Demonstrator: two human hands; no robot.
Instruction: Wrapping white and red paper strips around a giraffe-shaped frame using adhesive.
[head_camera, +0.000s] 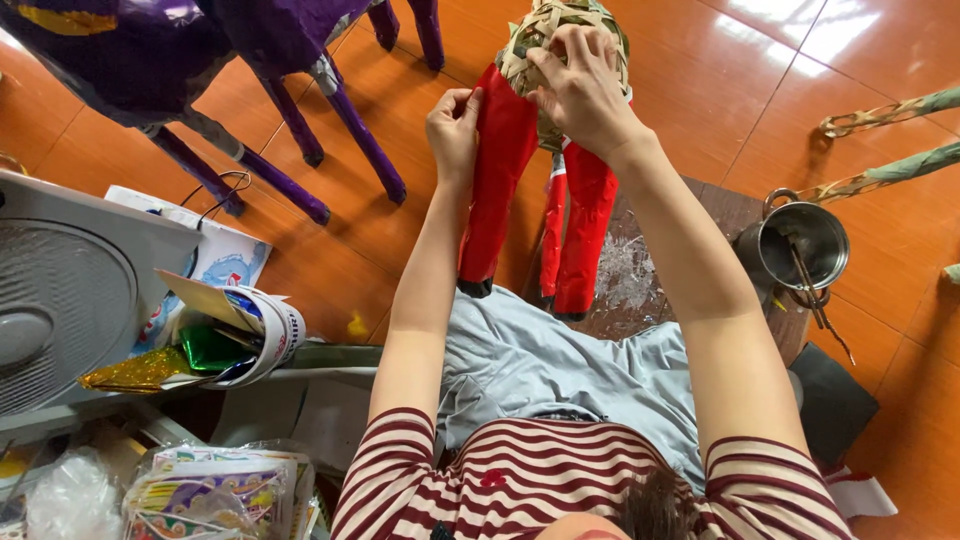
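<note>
A woven-frame animal figure (545, 140) stands in front of me, its legs wrapped in red paper and its upper body bare basketwork. My left hand (455, 125) pinches the top edge of the red paper on the left front leg. My right hand (580, 90) presses on the woven body just above, fingers curled over the strips. The red legs reach down to my grey-clad lap (560, 365).
Purple paper-covered animal figures (250, 60) stand at the upper left on the orange tiled floor. A grey fan (70, 290) and a cup of gold and green foil (250, 335) lie left. A metal pot with a brush (800, 245) sits right, by bamboo sticks (890, 110).
</note>
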